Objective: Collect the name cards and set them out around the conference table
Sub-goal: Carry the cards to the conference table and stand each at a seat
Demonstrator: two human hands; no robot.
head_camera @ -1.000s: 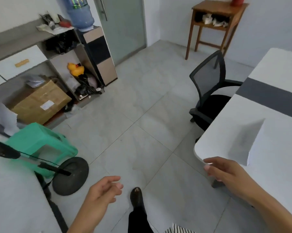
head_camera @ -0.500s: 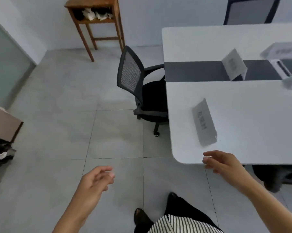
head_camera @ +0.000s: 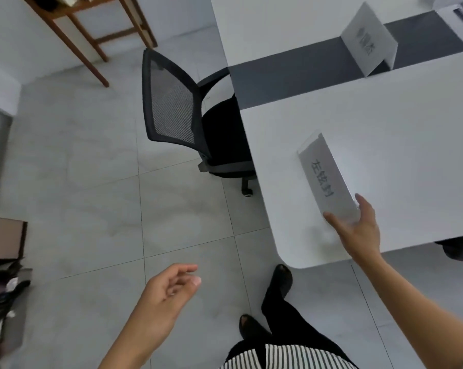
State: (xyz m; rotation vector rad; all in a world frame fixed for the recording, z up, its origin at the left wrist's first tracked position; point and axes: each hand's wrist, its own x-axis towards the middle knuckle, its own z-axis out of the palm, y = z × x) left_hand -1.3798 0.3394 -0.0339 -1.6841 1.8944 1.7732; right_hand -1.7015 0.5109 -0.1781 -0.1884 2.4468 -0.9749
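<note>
A white tent-shaped name card (head_camera: 324, 177) with handwritten characters lies on the near part of the white conference table (head_camera: 400, 123). My right hand (head_camera: 358, 230) holds the card's near end, thumb on its left side and fingers on its right. A second name card (head_camera: 367, 39) stands farther back on the table's dark centre strip (head_camera: 291, 75). My left hand (head_camera: 169, 291) hangs over the floor with loosely curled fingers and holds nothing.
A black mesh office chair (head_camera: 187, 113) is tucked against the table's left side. A wooden side table (head_camera: 92, 33) stands by the far wall. More white items (head_camera: 462, 12) sit at the table's far right. Grey tiled floor (head_camera: 92, 209) spreads to the left.
My right hand moved forward from the table's edge onto the near name card and took hold of its end. The view has come closer to the table. My left hand stayed low.
</note>
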